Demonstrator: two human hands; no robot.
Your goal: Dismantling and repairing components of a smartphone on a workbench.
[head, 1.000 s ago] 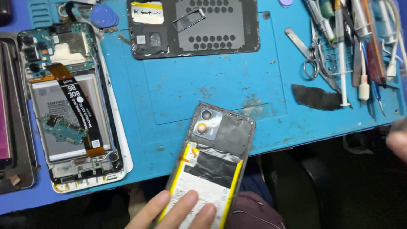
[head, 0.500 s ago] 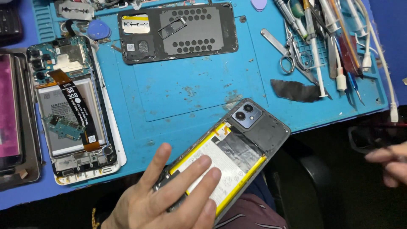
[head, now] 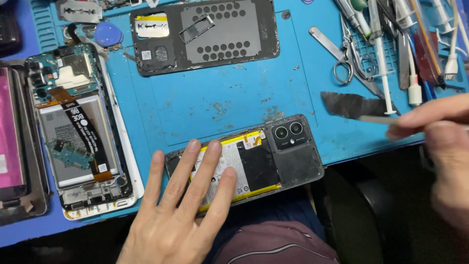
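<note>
1. The blue repair mat covers the counter; its near edge runs across the middle of the view.
2. A black phone back cover lies inner side up at the far centre of the mat.
3. An opened phone with white frame lies at the left, lengthwise near to far, with its circuit board, battery and a black flex cable exposed. Just left of it, at the picture edge, lies another device with a pink panel.
4. The opened dark phone lies crosswise on the near edge of the mat, its camera module at the right end and its yellow-edged battery exposed.
5. The left hand is open and flat, fingers spread; three fingertips rest on the left half of the dark phone, over the battery.
6. The right hand is at the right edge, blurred, with fingertips pinched on a thin pale tool pointing left, well apart from the dark phone.
7. Scissors, tweezers and syringes crowd the far right corner; a black scrap lies near them.
8. A razor blade and a blue disc lie at the far left.
</note>
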